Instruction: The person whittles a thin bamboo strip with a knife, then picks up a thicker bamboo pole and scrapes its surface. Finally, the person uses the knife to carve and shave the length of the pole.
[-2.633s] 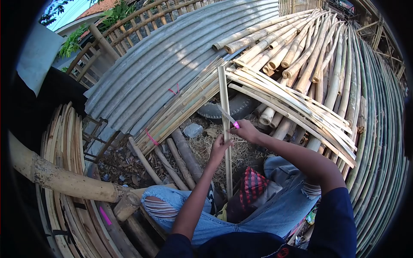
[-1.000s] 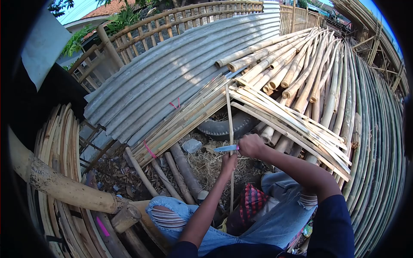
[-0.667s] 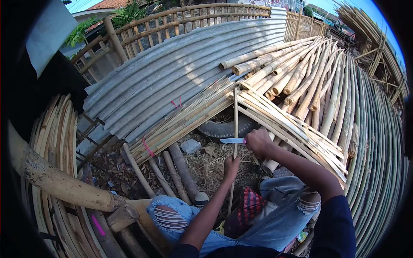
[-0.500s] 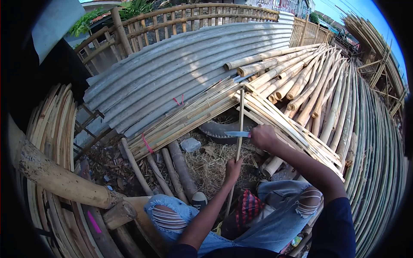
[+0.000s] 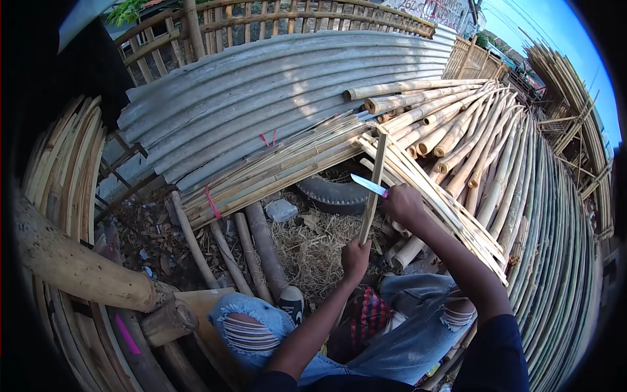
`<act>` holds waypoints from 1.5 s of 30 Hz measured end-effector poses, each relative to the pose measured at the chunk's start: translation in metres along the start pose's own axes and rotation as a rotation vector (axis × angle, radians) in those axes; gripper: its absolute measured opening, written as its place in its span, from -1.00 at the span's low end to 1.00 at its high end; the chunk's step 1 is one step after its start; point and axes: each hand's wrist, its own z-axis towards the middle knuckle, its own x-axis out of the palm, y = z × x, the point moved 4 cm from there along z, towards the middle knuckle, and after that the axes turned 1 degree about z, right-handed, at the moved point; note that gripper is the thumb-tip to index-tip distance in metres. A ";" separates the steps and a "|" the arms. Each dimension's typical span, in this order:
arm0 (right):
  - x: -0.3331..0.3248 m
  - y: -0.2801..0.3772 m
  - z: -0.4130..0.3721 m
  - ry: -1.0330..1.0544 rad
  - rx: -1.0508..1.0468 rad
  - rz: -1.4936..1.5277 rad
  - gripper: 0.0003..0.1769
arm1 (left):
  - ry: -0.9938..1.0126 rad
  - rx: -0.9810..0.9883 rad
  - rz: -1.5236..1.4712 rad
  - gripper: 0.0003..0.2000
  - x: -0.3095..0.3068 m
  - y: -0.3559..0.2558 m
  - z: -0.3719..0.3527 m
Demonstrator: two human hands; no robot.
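My left hand (image 5: 356,259) is closed round the lower part of a bamboo strip (image 5: 374,189), which stands nearly upright and leans a little to the right. In my right hand (image 5: 403,206) is the handle of a knife. The knife's blade (image 5: 367,184) points left and up, and crosses the strip above my left hand. Behind them lies a pile of pale split bamboo strips (image 5: 434,202).
Bundled strips (image 5: 274,171) lie before a corrugated metal sheet (image 5: 261,85). A tyre (image 5: 333,196) rests on the ground. Long poles (image 5: 555,261) fill the right side. A thick bamboo pole (image 5: 85,258) juts in from the left, above more split strips (image 5: 65,170).
The strip has turned, showing a wider face and leaning further right. The knife blade now tilts upward at its tip, and my right hand has shifted slightly right. The whole view has shifted a little.
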 end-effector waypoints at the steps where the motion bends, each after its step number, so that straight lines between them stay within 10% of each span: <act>1: 0.005 0.004 -0.003 -0.008 -0.038 -0.011 -0.74 | 0.014 -0.017 -0.001 -0.68 0.000 0.001 0.001; 5: -0.003 0.000 -0.006 0.118 -0.054 -0.140 -0.75 | 0.007 0.039 0.025 -0.68 0.004 0.007 0.004; 7: -0.020 -0.035 0.020 -0.164 0.124 -0.017 -0.76 | -0.071 0.110 0.006 -0.72 0.006 0.008 0.000; 13: -0.012 -0.007 -0.007 0.202 -0.087 -0.222 -0.74 | -0.071 0.065 0.079 -0.70 -0.002 0.001 -0.001; 16: -0.033 -0.032 0.018 -0.086 0.112 -0.078 -0.72 | -0.105 0.058 0.095 -0.70 -0.004 -0.006 -0.005; 21: 0.022 0.004 -0.011 0.138 -0.175 -0.209 -0.75 | -0.144 0.024 0.164 -0.71 -0.004 0.002 -0.005; 25: -0.011 -0.021 0.020 -0.102 0.105 0.012 -0.77 | -0.143 0.071 0.039 -0.77 -0.003 0.002 -0.006; 27: 0.010 0.005 0.001 0.131 -0.080 -0.192 -0.76 | -0.154 0.058 0.077 -0.77 -0.008 0.003 -0.004; 32: -0.036 -0.043 0.041 -0.178 0.175 0.017 -0.72 | 0.023 0.043 -0.087 -0.71 0.006 0.019 0.000; 37: 0.007 0.002 0.001 0.268 -0.129 -0.169 -0.71 | 0.221 -0.017 -0.343 -0.72 0.018 0.038 0.014; 43: -0.030 -0.047 0.053 -0.112 0.090 0.205 -0.71 | 0.476 -0.201 -0.619 -0.75 0.016 0.020 0.005; 45: -0.009 -0.012 0.024 0.169 -0.073 -0.027 -0.70 | 0.520 -0.266 -0.665 -0.76 0.014 0.021 0.006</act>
